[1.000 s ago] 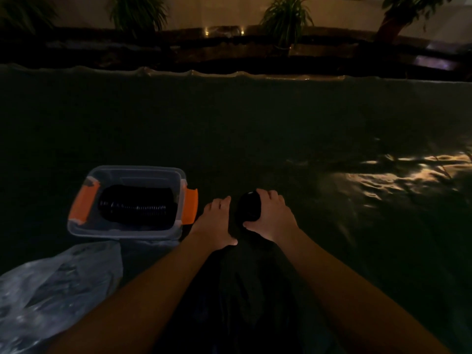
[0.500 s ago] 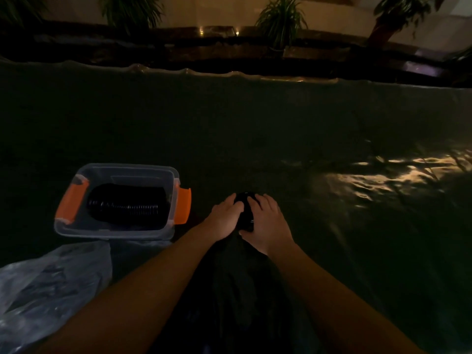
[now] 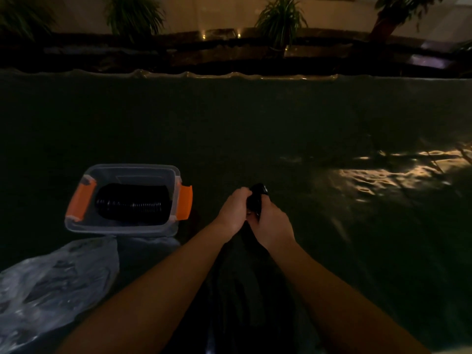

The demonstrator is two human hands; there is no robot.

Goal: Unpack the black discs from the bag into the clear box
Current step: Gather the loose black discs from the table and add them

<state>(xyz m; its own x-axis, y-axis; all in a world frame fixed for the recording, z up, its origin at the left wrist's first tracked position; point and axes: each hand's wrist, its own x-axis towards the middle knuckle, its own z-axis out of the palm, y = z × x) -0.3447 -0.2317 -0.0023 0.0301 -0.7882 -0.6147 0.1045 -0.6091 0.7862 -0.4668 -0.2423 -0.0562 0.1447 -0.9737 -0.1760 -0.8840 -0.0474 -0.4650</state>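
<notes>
Forearms reach forward from the bottom edge, over a black bag (image 3: 237, 290) that lies on the dark tabletop (image 3: 255, 129) between them. At the near left a crumpled clear plastic sheet (image 3: 51, 290) lies on the tabletop.

Both hands meet in the middle, at the far end of the bag. The left hand (image 3: 233, 213) is curled closed on the left side of a black bundle (image 3: 256, 200), and the right hand (image 3: 274, 226) is curled closed on its right and lower side. The bundle stands up between the two hands, and its top shows above the fingers. In this dim light I cannot tell if the bundle is bare discs or discs with bag film around them.

Left of the hands, and apart from them, stands the clear box (image 3: 122, 227) with orange latches (image 3: 185, 201) on both short sides. Inside it a row of black discs (image 3: 132, 203) lies on edge, packed together.

Beyond the far edge of the tabletop stand several plants (image 3: 281, 24) by a pale wall.
</notes>
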